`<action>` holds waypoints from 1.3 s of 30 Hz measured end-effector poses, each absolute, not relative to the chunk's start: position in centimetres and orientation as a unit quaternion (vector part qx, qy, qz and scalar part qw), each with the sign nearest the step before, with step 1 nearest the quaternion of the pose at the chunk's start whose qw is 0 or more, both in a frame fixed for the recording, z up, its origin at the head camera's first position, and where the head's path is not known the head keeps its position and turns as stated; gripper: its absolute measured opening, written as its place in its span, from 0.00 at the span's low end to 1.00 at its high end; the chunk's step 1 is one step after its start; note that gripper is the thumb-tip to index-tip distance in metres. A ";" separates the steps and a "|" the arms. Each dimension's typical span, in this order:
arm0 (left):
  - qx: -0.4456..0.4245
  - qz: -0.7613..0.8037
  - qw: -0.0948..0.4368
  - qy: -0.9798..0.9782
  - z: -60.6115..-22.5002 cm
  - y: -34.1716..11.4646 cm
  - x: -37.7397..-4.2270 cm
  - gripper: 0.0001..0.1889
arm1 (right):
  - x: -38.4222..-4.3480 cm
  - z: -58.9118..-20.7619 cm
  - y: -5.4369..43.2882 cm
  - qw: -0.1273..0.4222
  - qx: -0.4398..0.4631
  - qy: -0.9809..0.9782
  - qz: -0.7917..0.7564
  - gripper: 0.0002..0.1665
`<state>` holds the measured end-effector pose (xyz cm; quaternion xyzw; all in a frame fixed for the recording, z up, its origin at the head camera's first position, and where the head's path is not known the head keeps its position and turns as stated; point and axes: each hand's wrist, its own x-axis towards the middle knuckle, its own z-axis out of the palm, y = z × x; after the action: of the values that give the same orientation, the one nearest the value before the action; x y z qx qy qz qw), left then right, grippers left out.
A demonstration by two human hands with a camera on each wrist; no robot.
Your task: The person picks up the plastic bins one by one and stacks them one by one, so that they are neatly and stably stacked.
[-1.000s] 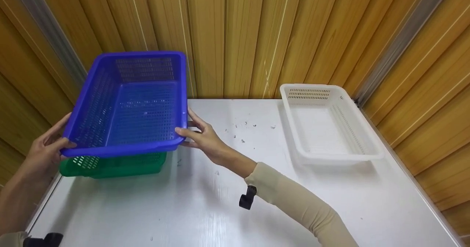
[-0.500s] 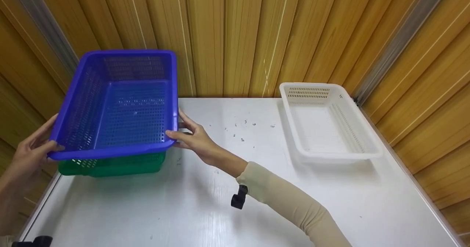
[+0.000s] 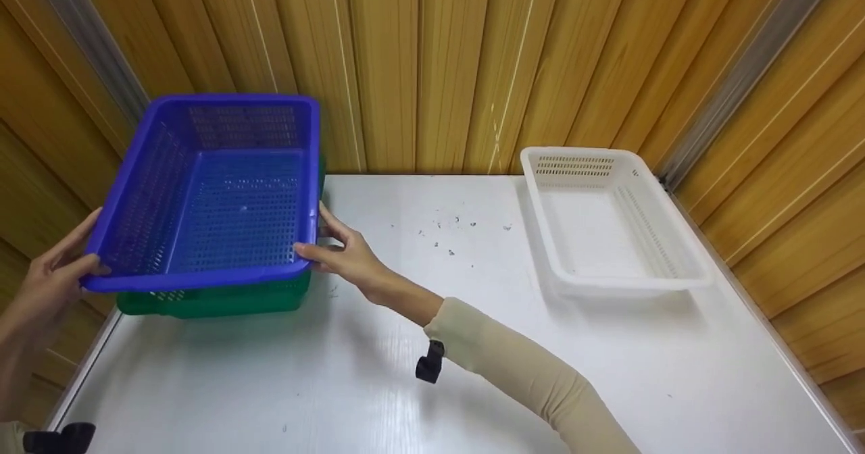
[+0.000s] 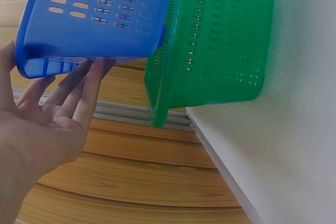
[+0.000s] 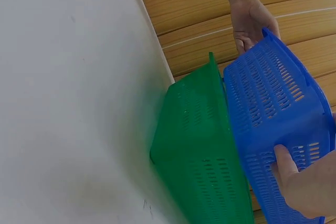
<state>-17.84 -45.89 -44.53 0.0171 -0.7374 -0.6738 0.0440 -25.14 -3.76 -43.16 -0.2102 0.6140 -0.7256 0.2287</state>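
A blue perforated plastic basket is held by both hands over a green perforated basket at the table's left side. My left hand grips the near left corner, thumb over the rim and fingers below. My right hand grips the right rim near the front corner, its thumb on top. In the left wrist view the blue basket sits at the green basket's rim, with its base right at the opening. The right wrist view has the green basket standing on the table beneath the blue one.
A white perforated basket stands on the right of the white table. Dark specks mark the table between the baskets. Wood-patterned walls enclose the back and sides.
Both hands have carried the blue basket a little to the left, more squarely over the green basket. The green and white baskets stay in place; the head view shifts slightly.
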 end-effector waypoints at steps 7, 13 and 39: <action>0.006 -0.716 -0.026 -0.697 -43.6 -44.7 -17.7 0.40 | -25.4 -43.6 -3.9 0.224 -0.197 0.655 -0.695 0.51; 0.009 -0.733 -0.053 -0.678 -44.3 -44.5 -18.4 0.39 | -25.6 -44.0 -3.8 0.214 -0.198 0.692 -0.660 0.51; 0.066 -0.715 -0.107 -0.688 -48.3 -43.8 -20.3 0.43 | -26.4 -48.0 -4.2 0.244 -0.176 0.673 -0.675 0.50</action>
<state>-20.29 -43.77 -48.34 0.0658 -0.6877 -0.7151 -0.1070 -26.36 -4.16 -48.05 -0.1758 0.6735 -0.6753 0.2439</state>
